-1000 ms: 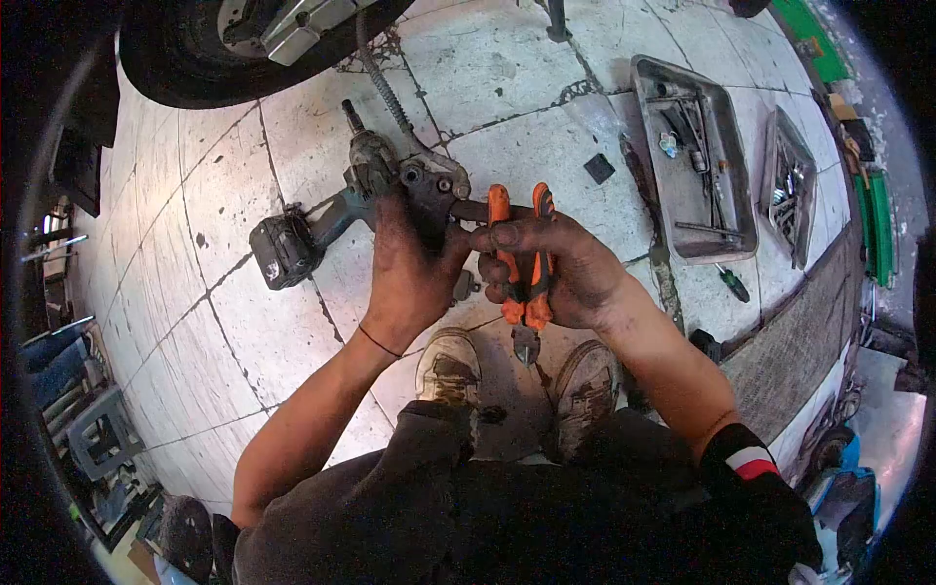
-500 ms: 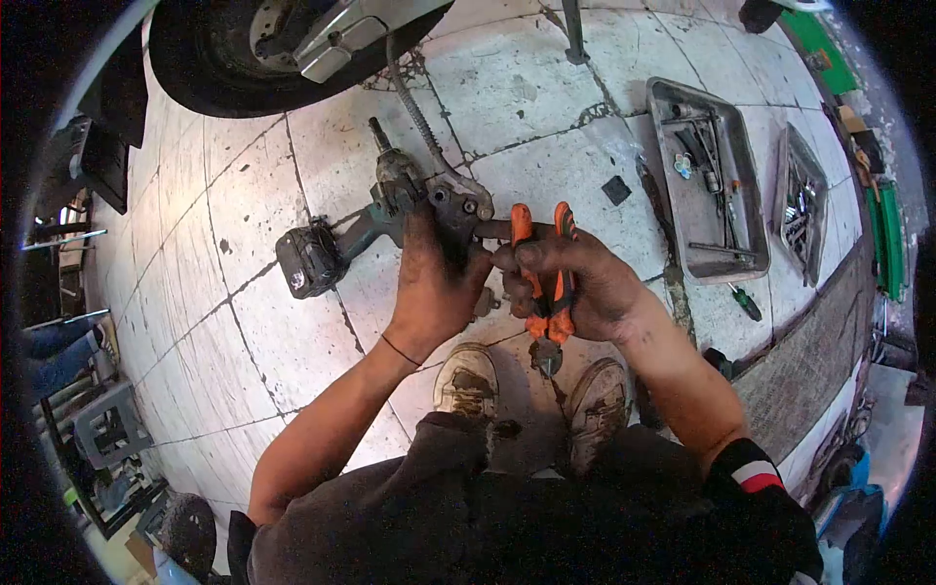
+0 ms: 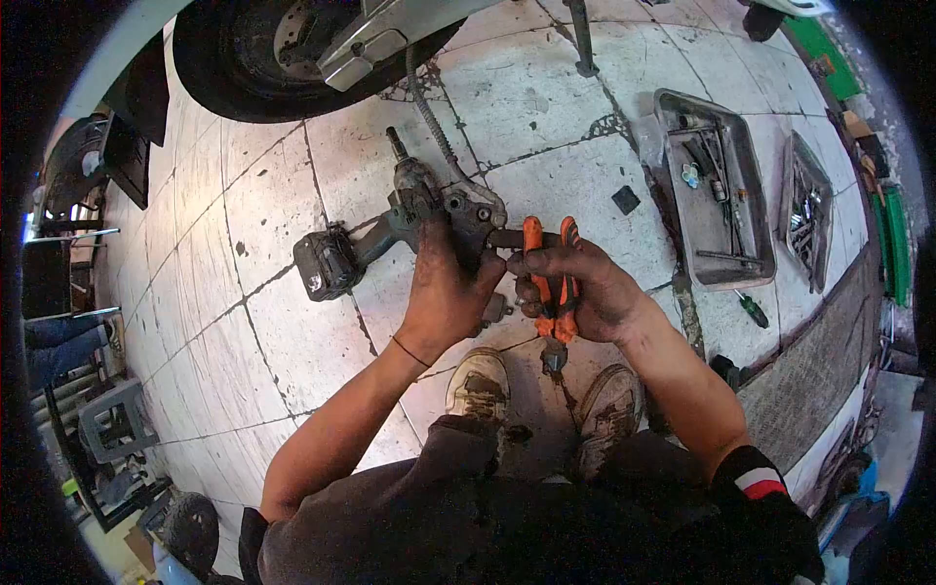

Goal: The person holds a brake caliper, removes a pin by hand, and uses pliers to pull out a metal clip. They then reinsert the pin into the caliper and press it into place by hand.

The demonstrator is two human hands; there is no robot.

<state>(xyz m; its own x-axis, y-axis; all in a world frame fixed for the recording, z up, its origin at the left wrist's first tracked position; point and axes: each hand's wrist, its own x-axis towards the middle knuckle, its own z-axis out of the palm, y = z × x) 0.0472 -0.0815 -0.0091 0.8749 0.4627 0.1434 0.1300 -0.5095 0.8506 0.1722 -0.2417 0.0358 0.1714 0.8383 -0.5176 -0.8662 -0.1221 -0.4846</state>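
Note:
My left hand (image 3: 441, 297) is wrapped round a dark, greasy metal part that looks like a brake caliper (image 3: 473, 213). A hose (image 3: 429, 112) in a coiled sleeve runs to it from near the wheel. My right hand (image 3: 606, 297) is closed on orange-handled pliers (image 3: 560, 320), their dark head pointing down toward my shoes. Its index finger reaches the caliper's side, close to my left thumb; what the fingertips touch there is hidden. Beyond my left hand, a cordless impact wrench (image 3: 375, 237) with a black battery lies on the tiles, partly covered by that hand.
A wheel (image 3: 224, 73) stands at upper left, and a stand leg (image 3: 581, 39) at the top. To the right are a metal tool tray (image 3: 707, 210), a smaller tray (image 3: 824, 210) and a green-handled screwdriver (image 3: 752, 310). A grey stool (image 3: 117, 419) is at the left.
The whole view has shifted slightly, so the scene sits a little farther right and lower. My left thumb and right fingers are slightly closer together at the caliper; both grips are unchanged.

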